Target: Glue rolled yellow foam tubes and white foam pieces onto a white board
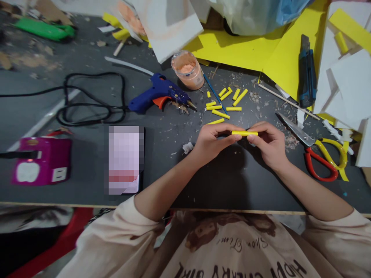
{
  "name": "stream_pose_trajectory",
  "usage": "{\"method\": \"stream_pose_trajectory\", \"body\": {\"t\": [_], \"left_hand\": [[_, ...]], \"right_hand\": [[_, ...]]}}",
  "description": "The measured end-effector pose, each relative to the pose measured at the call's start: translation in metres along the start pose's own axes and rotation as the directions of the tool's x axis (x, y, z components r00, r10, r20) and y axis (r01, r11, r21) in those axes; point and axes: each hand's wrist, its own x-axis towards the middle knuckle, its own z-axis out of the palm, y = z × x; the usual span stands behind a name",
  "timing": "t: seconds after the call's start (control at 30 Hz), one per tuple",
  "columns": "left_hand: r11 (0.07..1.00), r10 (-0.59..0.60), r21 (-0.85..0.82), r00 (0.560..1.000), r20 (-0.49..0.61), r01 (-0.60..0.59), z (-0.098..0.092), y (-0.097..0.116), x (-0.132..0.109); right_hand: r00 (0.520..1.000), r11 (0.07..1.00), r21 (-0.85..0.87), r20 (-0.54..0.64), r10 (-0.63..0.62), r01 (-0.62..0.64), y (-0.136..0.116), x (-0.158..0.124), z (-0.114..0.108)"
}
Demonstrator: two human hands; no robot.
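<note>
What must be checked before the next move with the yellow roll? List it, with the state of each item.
1. Grip on the yellow roll, left hand and right hand pinching its two ends: ok.
2. Heat of the glue gun, lying beyond the left hand: cannot tell.
3. Blades of the scissors shut, beside the right hand: ok.
4. Blade of the knife drawn in: cannot tell.
5. The cut yellow pieces lie just beyond the hands, untouched: ok.
</note>
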Motion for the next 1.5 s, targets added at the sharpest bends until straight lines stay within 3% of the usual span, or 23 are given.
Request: {"method": "stream_pose_trajectory", "body": {"t": [0.2,0.43,0.57,0.93,1.23,1.5], "left_hand": [[0.998,0.047,0.028,0.999,-0.004,-0.047,-0.0007,-0.0010,-0.0013],[0.995,0.079,0.060,0.997,-0.020,-0.078,0.0005,-0.0022,-0.0025],[0.994,0.097,0.044,0.995,-0.017,-0.097,0.0006,-0.0008,-0.0031],[0.994,0.069,0.092,0.997,-0.026,-0.066,0.0009,0.0039,-0.0023],[1.000,0.017,-0.023,0.997,-0.080,-0.019,0.0013,-0.0015,-0.0006],[0.997,-0.030,-0.067,0.998,-0.060,0.026,0.0015,-0.0016,0.0010]], "right_hand": [[1.000,1.000,0.009,0.014,-0.012,0.012,-0.0013,0.0003,0.0001],[0.998,0.998,-0.017,-0.003,0.060,-0.060,0.0008,0.0000,0.0014],[0.998,0.997,-0.072,0.064,-0.011,0.015,-0.0016,0.0003,-0.0006],[0.995,0.987,-0.148,0.092,-0.044,0.057,-0.0038,0.0002,-0.0033],[0.992,0.988,-0.128,0.108,-0.068,0.082,-0.0024,-0.0005,-0.0044],[0.988,0.992,-0.086,0.126,-0.084,0.095,-0.0015,0.0008,-0.0050]]}}
